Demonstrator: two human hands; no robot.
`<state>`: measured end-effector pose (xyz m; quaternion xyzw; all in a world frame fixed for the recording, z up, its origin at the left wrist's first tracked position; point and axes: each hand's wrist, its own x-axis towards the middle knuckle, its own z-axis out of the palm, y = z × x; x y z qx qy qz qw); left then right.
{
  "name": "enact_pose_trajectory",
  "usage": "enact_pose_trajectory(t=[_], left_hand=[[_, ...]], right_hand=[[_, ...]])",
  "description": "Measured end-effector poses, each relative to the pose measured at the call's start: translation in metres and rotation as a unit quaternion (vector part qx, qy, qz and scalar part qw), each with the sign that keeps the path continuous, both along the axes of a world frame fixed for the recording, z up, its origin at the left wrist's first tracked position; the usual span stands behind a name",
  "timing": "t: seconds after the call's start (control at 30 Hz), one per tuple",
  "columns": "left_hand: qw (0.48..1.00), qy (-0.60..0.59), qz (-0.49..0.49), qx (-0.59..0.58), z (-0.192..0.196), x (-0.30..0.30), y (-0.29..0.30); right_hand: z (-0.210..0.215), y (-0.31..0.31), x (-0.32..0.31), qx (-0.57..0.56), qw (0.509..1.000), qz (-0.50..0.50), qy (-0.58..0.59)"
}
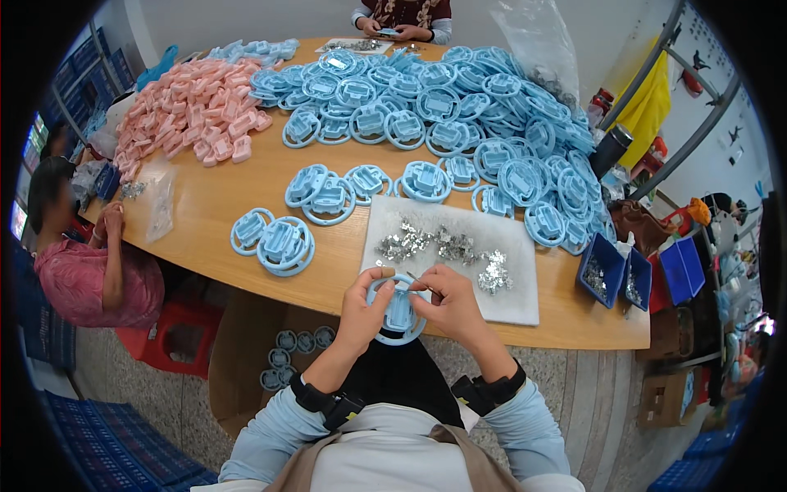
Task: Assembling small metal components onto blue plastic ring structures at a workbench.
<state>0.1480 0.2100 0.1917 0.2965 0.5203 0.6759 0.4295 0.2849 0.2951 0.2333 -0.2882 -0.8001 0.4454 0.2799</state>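
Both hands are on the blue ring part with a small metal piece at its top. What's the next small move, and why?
Probably press the small metal piece into the blue ring part: the right hand pinches it at the rim while the left hand steadies the part.

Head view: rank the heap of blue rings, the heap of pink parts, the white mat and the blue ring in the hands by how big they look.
1. heap of blue rings
2. white mat and heap of pink parts: these look alike, so no order between them.
3. blue ring, held by the left hand and right hand, though nearest the camera.
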Motion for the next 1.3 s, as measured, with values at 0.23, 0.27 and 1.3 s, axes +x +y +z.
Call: enact_pose_trajectory(t=[0.23, 0.27, 1.3], left_hand=[[1.000, 0.026, 0.004, 0.001, -0.001, -0.001, -0.003], [1.000, 0.025, 0.003, 0.002, 0.000, -0.002, -0.003], [0.999, 0.033, 0.012, -0.006, 0.010, -0.010, -0.023]], right_hand=[[-0.006, -0.009, -0.005, 0.082, 0.996, -0.022, 0.028], [-0.005, -0.010, -0.005, 0.083, 0.996, -0.026, 0.023], [-0.019, -0.029, -0.021, -0.140, 0.986, -0.089, 0.011]])
